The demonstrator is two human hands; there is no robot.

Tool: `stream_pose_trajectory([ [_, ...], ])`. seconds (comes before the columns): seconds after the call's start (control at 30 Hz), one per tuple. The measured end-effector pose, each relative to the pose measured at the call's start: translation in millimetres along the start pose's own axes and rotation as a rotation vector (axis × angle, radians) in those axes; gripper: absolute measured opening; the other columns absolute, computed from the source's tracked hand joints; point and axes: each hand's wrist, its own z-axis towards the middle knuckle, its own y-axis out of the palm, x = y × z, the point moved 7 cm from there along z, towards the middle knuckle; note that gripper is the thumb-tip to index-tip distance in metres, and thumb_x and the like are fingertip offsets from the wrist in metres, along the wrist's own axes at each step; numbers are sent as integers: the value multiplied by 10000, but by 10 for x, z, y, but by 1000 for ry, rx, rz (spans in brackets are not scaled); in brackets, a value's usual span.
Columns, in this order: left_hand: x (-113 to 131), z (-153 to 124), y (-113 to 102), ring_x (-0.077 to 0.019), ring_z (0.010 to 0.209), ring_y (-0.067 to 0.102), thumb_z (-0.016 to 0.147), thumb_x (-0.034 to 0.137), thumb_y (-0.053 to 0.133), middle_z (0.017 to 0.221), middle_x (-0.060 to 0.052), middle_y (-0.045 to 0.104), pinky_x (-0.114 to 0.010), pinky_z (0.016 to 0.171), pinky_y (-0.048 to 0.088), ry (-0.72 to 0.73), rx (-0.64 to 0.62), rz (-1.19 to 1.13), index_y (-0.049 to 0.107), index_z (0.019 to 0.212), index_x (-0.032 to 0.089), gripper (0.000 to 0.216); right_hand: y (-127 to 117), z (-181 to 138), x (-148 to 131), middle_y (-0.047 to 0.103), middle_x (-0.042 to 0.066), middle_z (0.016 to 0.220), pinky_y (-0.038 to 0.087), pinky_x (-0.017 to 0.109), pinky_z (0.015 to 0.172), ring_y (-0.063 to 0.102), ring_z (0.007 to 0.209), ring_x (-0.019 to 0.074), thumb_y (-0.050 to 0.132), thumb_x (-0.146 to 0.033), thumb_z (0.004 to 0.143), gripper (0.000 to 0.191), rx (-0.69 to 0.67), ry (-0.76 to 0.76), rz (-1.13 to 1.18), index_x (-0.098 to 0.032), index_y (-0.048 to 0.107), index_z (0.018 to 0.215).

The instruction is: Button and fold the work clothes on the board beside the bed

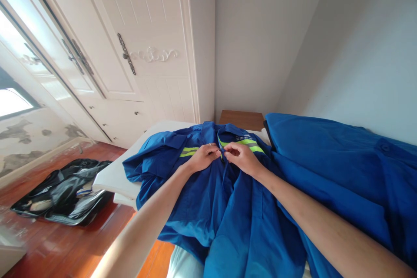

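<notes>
A blue work shirt point(215, 195) with yellow-green reflective stripes lies spread, front up, on a white mattress point(114, 178). My left hand point(203, 157) and my right hand point(241, 156) meet at the middle of its chest, just below the collar. Both hands pinch the front opening of the shirt between fingers and thumb. Whatever small part sits between the fingertips is hidden.
A pile of more blue garments point(342, 165) lies to the right against the wall. A wooden bedside table point(243, 119) stands behind the shirt. A white wardrobe point(137, 52) stands at the back left. Black plastic bags point(61, 191) lie on the wooden floor at left.
</notes>
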Motion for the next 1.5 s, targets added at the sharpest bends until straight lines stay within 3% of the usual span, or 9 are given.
stream_pose_trajectory([
  [0.1,-12,5,6,-120,621,427,915,522,446,656,12,435,-245,612,357,-5,-11,-29,443,587,170,481,1,8,8,679,37,812,505,286,636,611,679,160,600,-322,769,275,7,-13,7,-169,665,989],
  [0.43,-91,1,32,-129,640,415,840,720,418,644,12,432,-263,633,341,-54,-84,-118,505,613,158,613,-80,30,-149,697,52,845,498,299,713,632,755,180,546,-232,764,189,54,-137,-174,-186,712,842],
  [0.7,-164,-19,-28,-91,590,309,825,663,527,628,41,354,-238,566,259,-238,-11,-340,474,671,161,528,-83,49,82,595,-9,653,484,263,580,560,603,147,547,-278,699,110,99,175,30,-191,605,734],
  [0.8,-222,-31,-126,-81,556,296,816,628,571,614,49,338,-226,526,246,-285,134,-424,419,661,178,499,-234,30,148,536,-19,606,471,250,505,518,545,136,536,-278,661,71,241,314,139,-209,544,679],
  [0.97,-341,-97,-550,-77,524,295,795,581,617,582,58,328,-217,492,253,-242,581,-376,402,630,189,477,-468,32,219,382,-48,478,434,254,432,383,418,107,519,-265,615,156,457,322,474,-235,367,596],
  [1.13,-372,-179,-766,-103,583,403,828,437,613,621,37,418,-224,556,350,-219,797,-100,474,631,186,347,-475,11,272,471,-54,503,483,242,467,427,425,91,587,-186,598,162,537,352,735,-224,440,653],
  [1.23,-194,-183,-730,-151,779,532,812,311,644,889,-37,575,-276,723,442,-171,767,182,632,851,179,138,-457,-21,324,522,-62,531,526,235,487,495,440,91,640,-144,608,231,550,422,734,-224,512,783],
  [1.33,91,-172,-645,-210,1003,562,835,257,624,1113,-97,598,-345,895,444,-23,670,317,650,1060,187,238,-459,-24,341,595,-39,618,593,268,572,596,522,117,688,-135,626,296,538,415,700,-224,519,852],
  [1.5,412,-83,-343,-248,1009,610,881,318,599,933,-85,733,-414,977,420,154,183,192,739,848,217,176,-480,-37,345,626,-22,709,628,282,627,645,606,129,739,-147,636,330,586,385,693,-227,528,877],
])
